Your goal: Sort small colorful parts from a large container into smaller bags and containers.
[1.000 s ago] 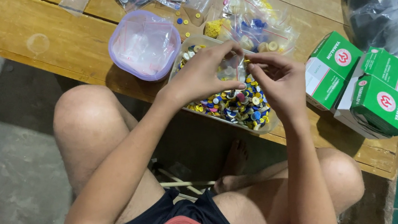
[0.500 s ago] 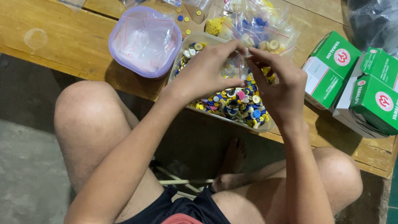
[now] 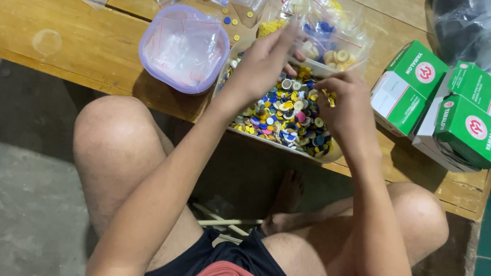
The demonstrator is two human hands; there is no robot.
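Two hands work over one clear tray [image 3: 325,156] heaped with coloured buttons [image 3: 282,114], too many to count, at the front edge of a wooden table [image 3: 41,19]. The left hand [image 3: 262,65] pinches a small clear bag [image 3: 282,42] between thumb and fingers above the tray. The right hand [image 3: 342,103] is curled, fingertips on the buttons; whether it grips one I cannot tell. One purple bowl [image 3: 159,74] of empty bags sits just left of the tray, two green boxes [image 3: 443,106] to the right, several filled bags [image 3: 327,29] behind
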